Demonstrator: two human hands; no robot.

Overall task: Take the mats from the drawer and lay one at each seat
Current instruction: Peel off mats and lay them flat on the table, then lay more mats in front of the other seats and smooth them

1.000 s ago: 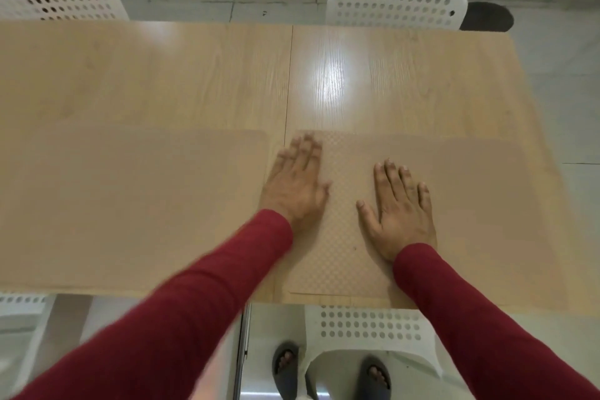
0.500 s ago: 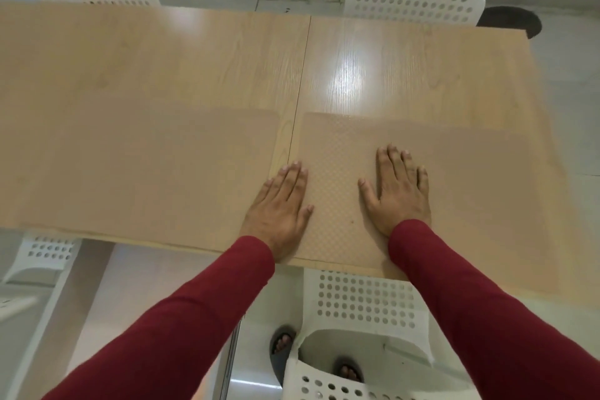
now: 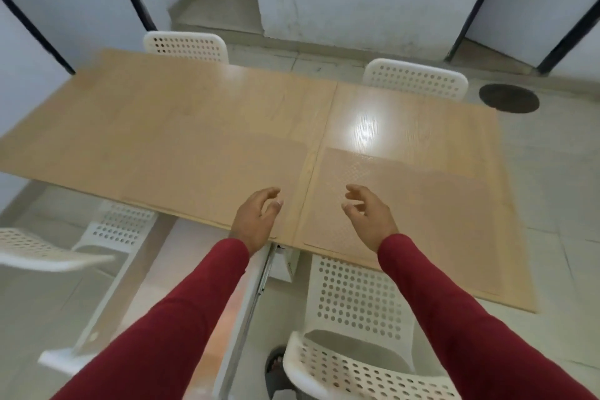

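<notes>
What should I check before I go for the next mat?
1. Left hand free: ok, fingers loosely curled, holding nothing.
2. Right hand free: ok, holding nothing.
3. Right mat flat at the near right chair: ok.
4. Left mat flat at the near left seat: ok, though its outline is faint.
5. Far chairs have mats: not ok, bare table there.
6. Mats left in the drawer: cannot tell.

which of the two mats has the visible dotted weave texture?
The right mat, lying at the near right seat beside the table's centre seam. Its dotted weave shows under the glare, while the left mat looks plain and blurred.
</notes>
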